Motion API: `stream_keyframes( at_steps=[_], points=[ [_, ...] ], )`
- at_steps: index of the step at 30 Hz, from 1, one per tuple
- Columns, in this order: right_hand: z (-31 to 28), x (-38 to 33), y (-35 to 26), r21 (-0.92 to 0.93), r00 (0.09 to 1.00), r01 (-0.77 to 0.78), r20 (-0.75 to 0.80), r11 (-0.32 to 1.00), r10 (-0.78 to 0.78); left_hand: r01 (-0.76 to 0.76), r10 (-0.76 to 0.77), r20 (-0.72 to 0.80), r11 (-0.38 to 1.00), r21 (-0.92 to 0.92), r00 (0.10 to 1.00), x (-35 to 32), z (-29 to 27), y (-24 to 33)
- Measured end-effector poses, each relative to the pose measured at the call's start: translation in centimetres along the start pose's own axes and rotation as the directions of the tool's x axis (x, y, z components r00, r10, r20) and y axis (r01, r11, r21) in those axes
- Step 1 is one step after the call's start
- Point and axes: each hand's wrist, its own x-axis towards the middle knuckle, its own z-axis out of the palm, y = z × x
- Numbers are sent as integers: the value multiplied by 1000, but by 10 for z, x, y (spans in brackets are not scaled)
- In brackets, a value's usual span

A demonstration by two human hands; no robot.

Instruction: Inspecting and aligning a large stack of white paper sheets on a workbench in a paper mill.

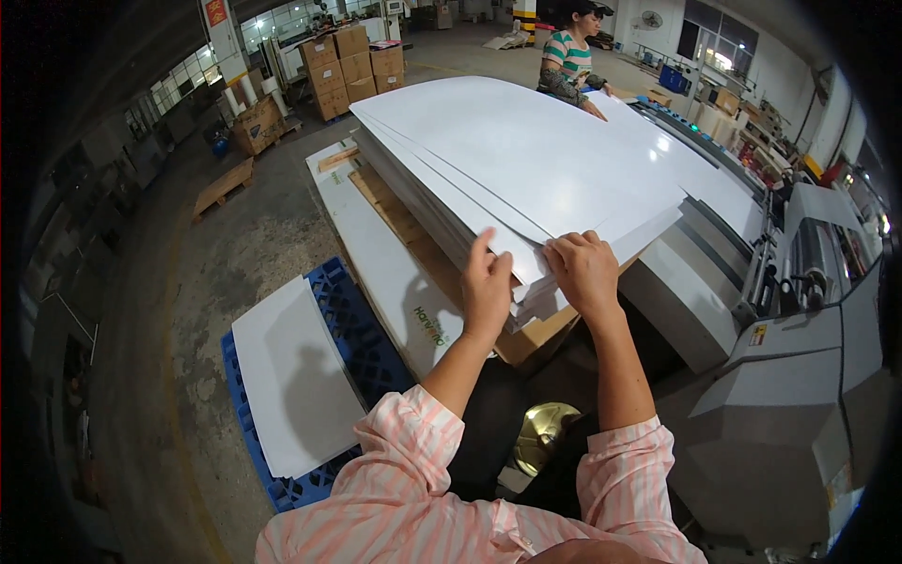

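A tall stack of large, glossy white sheets [451,122] rises in front of me. At its near corner my right hand [584,271] is closed, its fingers pinching the edge of the top sheet [554,179], which sits slightly askew over those beneath. My left hand [487,293] is at the stack's near left edge, with index finger and thumb apart and the other fingers partly hidden. Below the corner, the sheets' edges fan out unevenly.
At my left, a smaller pile of white sheets [291,376] lies on a blue plastic pallet [329,282]. A grey machine [770,432] stands close on the right. Beyond the stack, a co-worker [568,61] reaches over white sheets. Cardboard boxes [352,66] are stacked behind.
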Motion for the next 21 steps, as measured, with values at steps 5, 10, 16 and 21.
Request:
stream_keyframes(
  at_steps=[5,10,16,21],
  points=[
    [-27,8,-24,413,994,-107,78,904,82,122,-133,14,858,-498,991,0,-6,-1],
    [-31,7,-29,299,995,-49,96,953,21,160,-164,27,893,-422,986,0,-6,-3],
    [-23,13,-34,166,994,-92,-45,982,101,121,-127,15,896,-426,992,2,-3,-5],
    [-26,17,-19,177,958,218,-224,960,-176,80,-77,22,971,-226,997,1,-8,-6]
  ],
)
